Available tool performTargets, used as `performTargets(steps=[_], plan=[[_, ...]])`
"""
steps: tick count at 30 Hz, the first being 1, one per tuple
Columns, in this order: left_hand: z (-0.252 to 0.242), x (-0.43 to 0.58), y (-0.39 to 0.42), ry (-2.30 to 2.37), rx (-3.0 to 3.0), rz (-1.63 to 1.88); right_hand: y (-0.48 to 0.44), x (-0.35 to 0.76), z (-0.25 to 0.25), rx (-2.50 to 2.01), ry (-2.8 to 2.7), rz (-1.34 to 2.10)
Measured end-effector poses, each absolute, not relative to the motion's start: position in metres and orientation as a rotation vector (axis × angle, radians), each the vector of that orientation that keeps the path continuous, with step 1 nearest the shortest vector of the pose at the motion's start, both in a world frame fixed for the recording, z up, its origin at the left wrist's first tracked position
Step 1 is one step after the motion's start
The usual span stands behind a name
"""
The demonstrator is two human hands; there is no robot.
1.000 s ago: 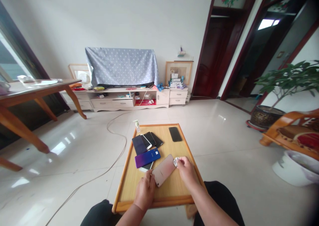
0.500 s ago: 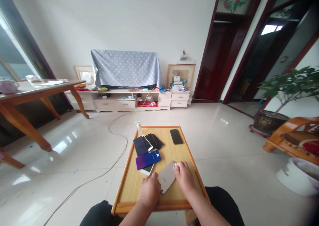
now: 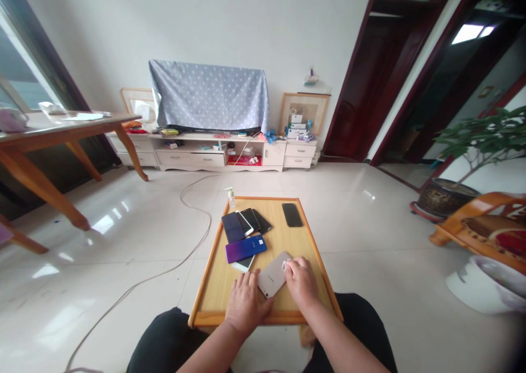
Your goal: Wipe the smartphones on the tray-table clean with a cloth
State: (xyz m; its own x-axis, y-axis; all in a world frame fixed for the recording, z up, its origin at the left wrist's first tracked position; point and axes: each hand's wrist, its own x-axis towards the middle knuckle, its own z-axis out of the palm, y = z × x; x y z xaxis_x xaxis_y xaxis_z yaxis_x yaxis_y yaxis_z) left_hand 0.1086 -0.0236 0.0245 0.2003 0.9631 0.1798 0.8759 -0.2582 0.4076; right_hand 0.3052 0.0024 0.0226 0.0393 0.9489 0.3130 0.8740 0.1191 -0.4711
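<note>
Wooden table: before you; pale pink phone back-up on its near part.
Left hand: yours, thumb spread from fingers, against the phone's near-left end.
Right hand: palm down, fingertips pinching a white wad.
Phone: between your hands, long axis slanting near-left to far-right.
Wad: at its far end.
</note>
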Motion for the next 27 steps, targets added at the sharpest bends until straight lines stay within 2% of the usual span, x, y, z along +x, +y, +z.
performTargets(steps=[5, 12, 15, 21, 27], plan=[[0.016, 0.105, -0.020, 1.736, 2.265, 0.682, -0.024, 0.278, 0.023, -1.520, -2.073, 0.361], [0.014, 0.104, -0.021, 1.747, 2.304, 0.744, 0.032, 0.331, 0.036, -1.917, -1.759, 0.218], [0.012, 0.104, -0.020, 1.754, 2.328, 0.761, 0.025, 0.311, 0.032, -1.844, -1.837, 0.260], [0.007, 0.103, -0.019, 1.749, 2.348, 0.788, -0.002, 0.264, 0.026, -1.585, -1.939, 0.597], [0.010, 0.103, -0.020, 1.751, 2.324, 0.718, 0.033, 0.300, 0.036, -1.731, -1.681, 0.498]])
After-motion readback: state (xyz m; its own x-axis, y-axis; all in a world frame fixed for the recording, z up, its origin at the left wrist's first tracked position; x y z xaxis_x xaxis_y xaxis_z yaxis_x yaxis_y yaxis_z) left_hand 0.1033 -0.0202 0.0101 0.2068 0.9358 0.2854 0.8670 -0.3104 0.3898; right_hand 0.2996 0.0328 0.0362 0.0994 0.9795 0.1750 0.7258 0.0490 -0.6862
